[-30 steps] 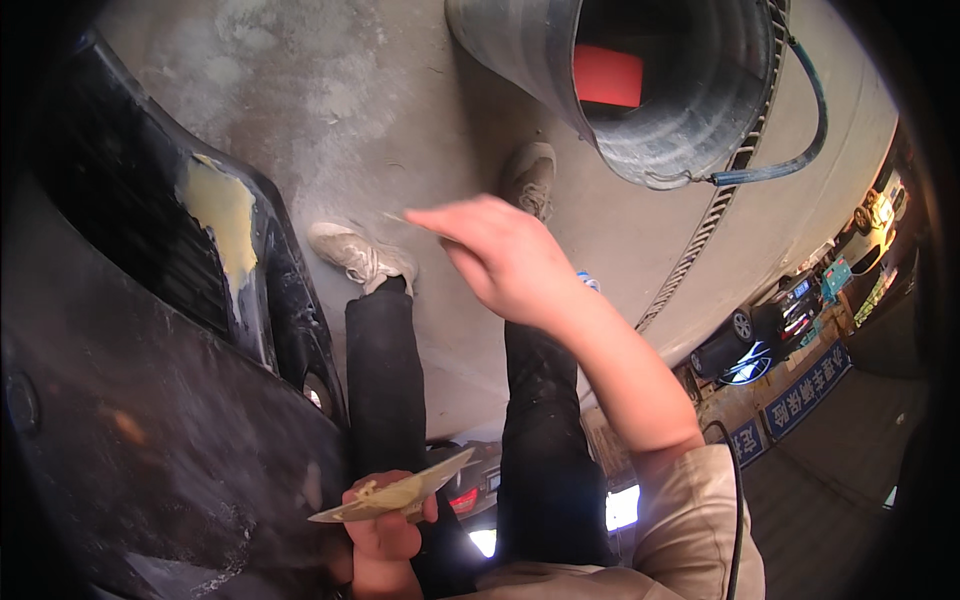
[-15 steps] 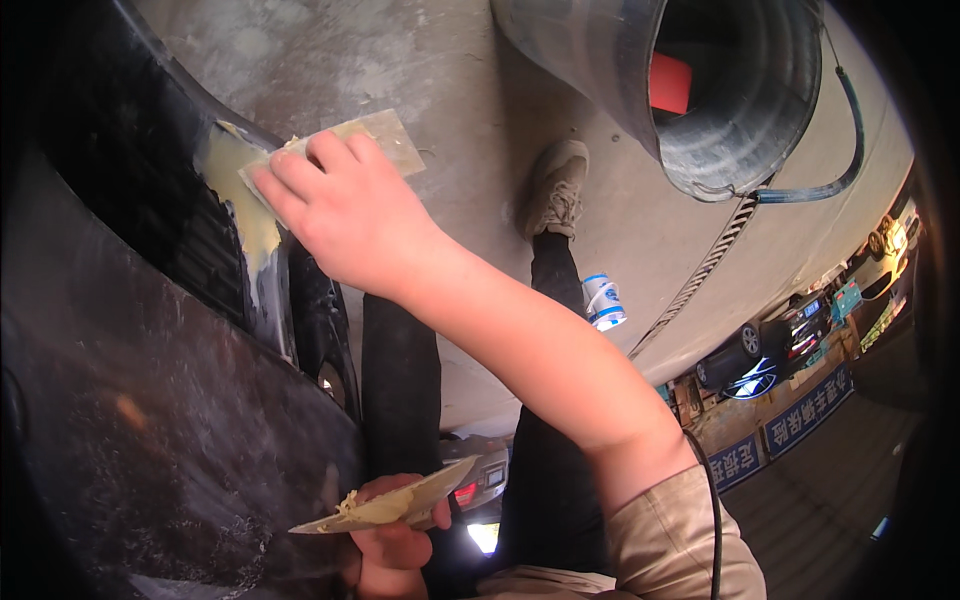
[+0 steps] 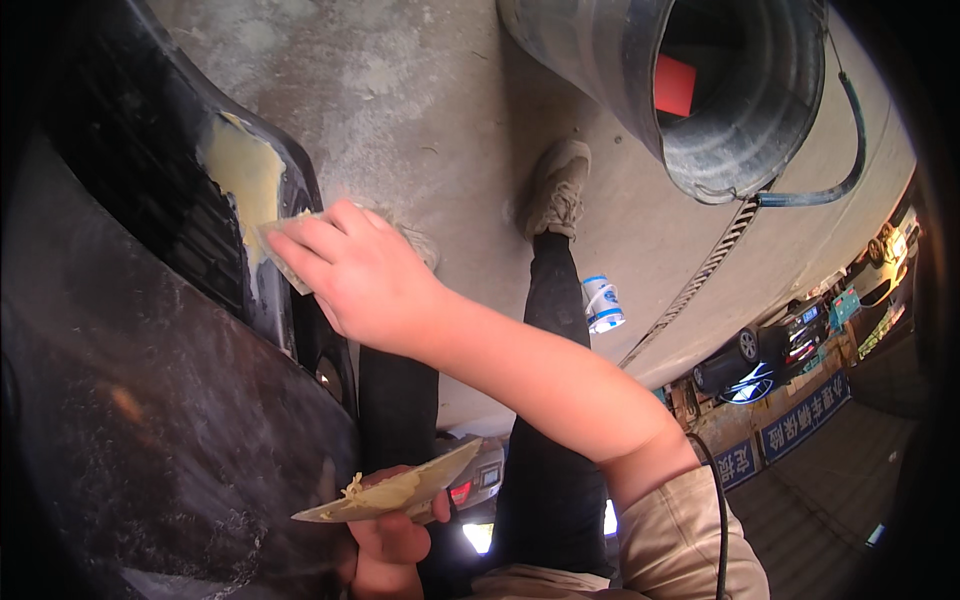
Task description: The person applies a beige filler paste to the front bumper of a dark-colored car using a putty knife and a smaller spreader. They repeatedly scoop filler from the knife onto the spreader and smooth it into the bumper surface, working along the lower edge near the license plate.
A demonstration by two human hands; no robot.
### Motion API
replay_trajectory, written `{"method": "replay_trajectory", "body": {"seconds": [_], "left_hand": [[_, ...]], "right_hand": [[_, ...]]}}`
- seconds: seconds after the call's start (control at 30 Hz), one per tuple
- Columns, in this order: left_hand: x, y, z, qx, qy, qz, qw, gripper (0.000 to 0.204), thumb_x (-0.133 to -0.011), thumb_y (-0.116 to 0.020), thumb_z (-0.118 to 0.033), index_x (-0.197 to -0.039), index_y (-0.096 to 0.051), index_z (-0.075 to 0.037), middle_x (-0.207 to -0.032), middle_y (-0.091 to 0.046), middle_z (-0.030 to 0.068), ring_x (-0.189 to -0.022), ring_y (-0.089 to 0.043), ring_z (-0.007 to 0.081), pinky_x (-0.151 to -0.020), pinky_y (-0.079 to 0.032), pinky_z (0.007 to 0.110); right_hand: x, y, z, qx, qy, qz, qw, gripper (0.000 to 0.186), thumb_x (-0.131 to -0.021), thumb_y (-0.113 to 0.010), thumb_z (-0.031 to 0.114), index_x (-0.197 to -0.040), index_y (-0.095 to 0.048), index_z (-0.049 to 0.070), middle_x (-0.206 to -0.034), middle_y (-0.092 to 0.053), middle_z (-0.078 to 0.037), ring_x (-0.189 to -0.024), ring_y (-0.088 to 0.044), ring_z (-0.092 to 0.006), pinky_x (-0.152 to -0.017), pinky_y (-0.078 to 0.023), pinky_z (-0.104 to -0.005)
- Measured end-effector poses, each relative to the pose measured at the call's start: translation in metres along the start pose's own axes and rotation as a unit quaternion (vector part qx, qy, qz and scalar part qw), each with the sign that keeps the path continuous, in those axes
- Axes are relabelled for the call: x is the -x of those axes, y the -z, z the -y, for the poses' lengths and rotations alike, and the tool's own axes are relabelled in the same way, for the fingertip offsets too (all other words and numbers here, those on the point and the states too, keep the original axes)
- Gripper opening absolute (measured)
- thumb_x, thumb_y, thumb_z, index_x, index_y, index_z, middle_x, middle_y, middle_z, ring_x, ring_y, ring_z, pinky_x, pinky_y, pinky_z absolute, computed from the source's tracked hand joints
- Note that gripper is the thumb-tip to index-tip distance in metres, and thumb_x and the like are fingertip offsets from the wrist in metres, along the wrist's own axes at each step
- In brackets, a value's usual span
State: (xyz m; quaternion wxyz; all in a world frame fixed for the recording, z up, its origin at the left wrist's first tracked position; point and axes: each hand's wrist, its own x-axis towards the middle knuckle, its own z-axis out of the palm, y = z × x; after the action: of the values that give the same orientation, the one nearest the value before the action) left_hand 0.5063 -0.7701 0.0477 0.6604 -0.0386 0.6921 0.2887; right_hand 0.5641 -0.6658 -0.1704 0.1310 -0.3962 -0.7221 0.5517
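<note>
My right hand (image 3: 370, 275) is closed on a thin, flat putty spreader (image 3: 287, 264), its edge against the dark car bumper (image 3: 296, 172). Just above it, a smooth yellowish patch of filler putty (image 3: 250, 172) covers the bumper's corner beside the black grille (image 3: 135, 150). Low in the view, my left hand (image 3: 392, 545) grips a flat putty board (image 3: 420, 482) from below. Soft putty (image 3: 372, 494) lies on the board in a ragged heap. My right fingertips partly hide the spreader.
A large metal bucket (image 3: 600, 75) lies at the upper right with a red block (image 3: 675, 85) inside. A small white and blue can (image 3: 603, 305) stands beside my leg. The dark, scuffed car panel (image 3: 180, 400) fills the lower left. Parked cars (image 3: 760, 350) show at far right.
My right hand and the spreader have moved down along the bumper corner, baring the putty patch above. My left hand with the board has barely shifted.
</note>
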Motion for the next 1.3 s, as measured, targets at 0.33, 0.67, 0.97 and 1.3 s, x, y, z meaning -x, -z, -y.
{"method": "replay_trajectory", "body": {"seconds": [0.33, 0.67, 0.97, 1.3], "left_hand": [[0.006, 0.009, 0.008, 0.087, -0.011, 0.019, 0.996, 0.062, -0.104, -0.057, -0.055, -0.124, -0.054, 0.004, -0.085, -0.066, 0.0187, -0.065, -0.066, 0.0264, -0.061, -0.054, 0.039], [0.005, 0.007, 0.018, -0.181, 0.026, -0.006, 0.983, 0.084, -0.1, -0.049, -0.072, -0.111, -0.056, 0.01, -0.066, -0.062, 0.0109, -0.053, -0.058, 0.0176, -0.048, -0.043, 0.027], [0.005, 0.017, 0.021, 0.073, -0.037, 0.05, 0.995, 0.055, -0.106, -0.054, -0.046, -0.112, -0.058, 0.009, -0.08, -0.067, 0.0142, -0.058, -0.063, 0.0194, -0.055, -0.05, 0.031], [0.008, 0.024, 0.029, -0.073, -0.068, -0.06, 0.993, 0.066, -0.108, -0.044, -0.051, -0.124, -0.051, 0.012, -0.081, -0.064, 0.0187, -0.06, -0.063, 0.0215, -0.051, -0.05, 0.032]], "right_hand": [[0.027, 0.028, -0.006, -0.114, -0.001, 0.02, 0.993, 0.05, -0.08, -0.066, -0.003, -0.13, -0.067, 0.004, -0.12, -0.07, -0.006, -0.101, -0.064, -0.0284, -0.086, -0.055, -0.0382], [0.061, 0.161, 0.029, -0.468, -0.048, 0.055, 0.881, 0.014, -0.093, -0.071, 0.01, -0.094, -0.082, 0.002, -0.101, -0.079, -0.02, -0.089, -0.07, -0.0304, -0.076, -0.057, -0.0377], [0.059, 0.162, -0.013, -0.069, -0.108, 0.25, 0.96, 0.03, -0.088, -0.065, 0.003, -0.117, -0.074, 0.005, -0.102, -0.073, -0.008, -0.091, -0.065, -0.0304, -0.084, -0.054, -0.0405], [-0.072, 0.049, -0.001, 0.244, 0.127, 0.075, 0.958, 0.017, -0.077, -0.07, 0.018, -0.091, -0.079, 0.015, -0.085, -0.068, 0.003, -0.096, -0.058, -0.0211, -0.08, -0.045, -0.035]]}}
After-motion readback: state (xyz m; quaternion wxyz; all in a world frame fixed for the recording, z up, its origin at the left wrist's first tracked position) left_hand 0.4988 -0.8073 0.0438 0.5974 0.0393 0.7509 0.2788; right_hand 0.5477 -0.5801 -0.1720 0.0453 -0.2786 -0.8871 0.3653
